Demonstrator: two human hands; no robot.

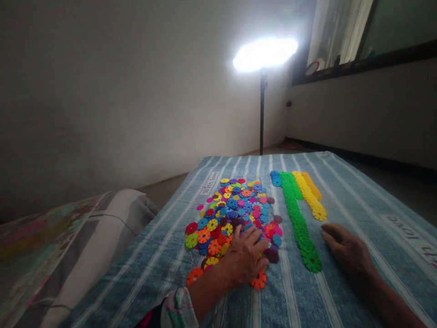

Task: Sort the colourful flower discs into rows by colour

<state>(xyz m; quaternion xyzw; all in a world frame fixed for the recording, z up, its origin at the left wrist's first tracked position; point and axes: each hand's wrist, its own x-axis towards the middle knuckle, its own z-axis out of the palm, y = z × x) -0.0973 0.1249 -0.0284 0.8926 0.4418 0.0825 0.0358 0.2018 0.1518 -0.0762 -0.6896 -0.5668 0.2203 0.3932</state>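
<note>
A heap of flat, notched plastic flower discs (pixel 212 224) in many colours lies on the cloth. My left hand (pixel 246 255) rests palm down on the heap's near side, fingers spread and touching the discs. To the right, overlapping green discs (pixel 296 218) form a long row, with a shorter green row beside its far part. A yellow row (pixel 309 193), an orange-yellow row (pixel 312 186) and a short blue stack (pixel 276 179) lie near it. My right hand (pixel 351 250) is on the cloth just below the yellow row's near end. Its fingers are curled together, and their inside is hidden.
The discs lie on a table covered by a blue-and-white striped cloth (pixel 157 273). A bright lamp (pixel 265 54) on a black stand (pixel 262 114) rises behind the far edge. At left is a surface with a patterned cover (pixel 44 246); pale walls and a window surround the area.
</note>
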